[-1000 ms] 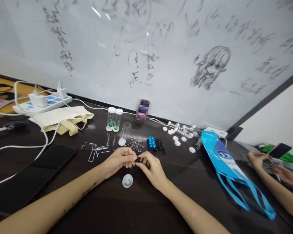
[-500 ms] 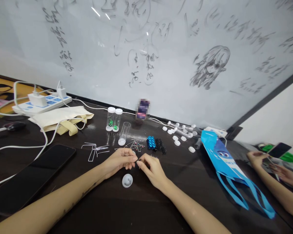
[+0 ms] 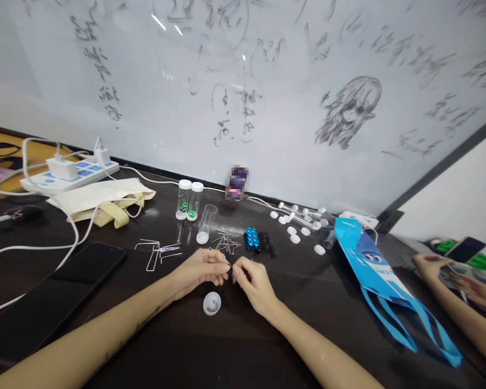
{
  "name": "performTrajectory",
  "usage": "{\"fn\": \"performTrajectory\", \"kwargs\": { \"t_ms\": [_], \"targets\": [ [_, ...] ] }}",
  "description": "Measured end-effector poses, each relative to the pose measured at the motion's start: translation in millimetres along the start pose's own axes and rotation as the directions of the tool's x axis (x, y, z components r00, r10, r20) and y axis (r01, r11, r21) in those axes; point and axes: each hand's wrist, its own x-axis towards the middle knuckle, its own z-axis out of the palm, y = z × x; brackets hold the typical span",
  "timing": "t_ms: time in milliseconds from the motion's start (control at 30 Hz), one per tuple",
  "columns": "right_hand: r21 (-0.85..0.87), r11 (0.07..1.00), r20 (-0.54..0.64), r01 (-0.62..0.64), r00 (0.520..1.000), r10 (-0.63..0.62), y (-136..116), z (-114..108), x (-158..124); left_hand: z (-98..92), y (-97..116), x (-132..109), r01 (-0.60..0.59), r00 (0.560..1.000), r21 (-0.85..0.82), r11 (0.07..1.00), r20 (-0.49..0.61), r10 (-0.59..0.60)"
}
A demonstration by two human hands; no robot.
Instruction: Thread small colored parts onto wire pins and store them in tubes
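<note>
Near the table's middle, my left hand (image 3: 206,268) has thumb and fingers pinched together on something small that I cannot make out. Facing it, my right hand (image 3: 251,278) is also pinched, its fingertips a little apart from the left ones; what it holds, if anything, is hidden. Below them sits a small round translucent cup (image 3: 211,303) with tiny bits inside. Behind the hands lie a pile of thin metal pins (image 3: 227,243), a cluster of blue beads (image 3: 251,238) and a group of black pieces (image 3: 267,244). A clear tube (image 3: 207,221) stands upright beyond the left hand.
Two capped tubes (image 3: 184,200) with green pieces stand behind. Bent metal wires (image 3: 157,249) and a dark phone (image 3: 60,297) lie left. White caps (image 3: 295,238) and a blue bag (image 3: 360,259) are right. A power strip (image 3: 81,172) sits back left; another person's hands (image 3: 433,267) hold a phone.
My two hands' fingertips have come slightly apart, the right hand shifting a little to the right. The things on the table have stayed put.
</note>
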Motion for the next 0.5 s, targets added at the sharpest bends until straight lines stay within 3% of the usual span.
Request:
{"fn": "performTrajectory", "kwargs": {
  "t_ms": [133, 300, 500],
  "targets": [
    [0.058, 0.998, 0.016, -0.027, 1.0, 0.026, 2.7, 1.6, 0.5, -0.8, -1.0, 1.0, -0.017, 0.999, -0.017, 1.0, -0.036, 0.016],
    [0.151, 0.989, -0.091, 0.008, 0.996, 0.006, 3.3, 0.5, 0.8, -1.1, 0.8, 0.6, -0.031, 0.995, -0.024, 0.999, -0.095, 0.029],
    [0.114, 0.992, -0.069, 0.048, 0.997, -0.04, 0.2, -2.1, -0.2, -1.9, -0.5, 0.7, -0.047, 0.995, -0.012, 0.999, -0.092, 0.045]
  ]
}}
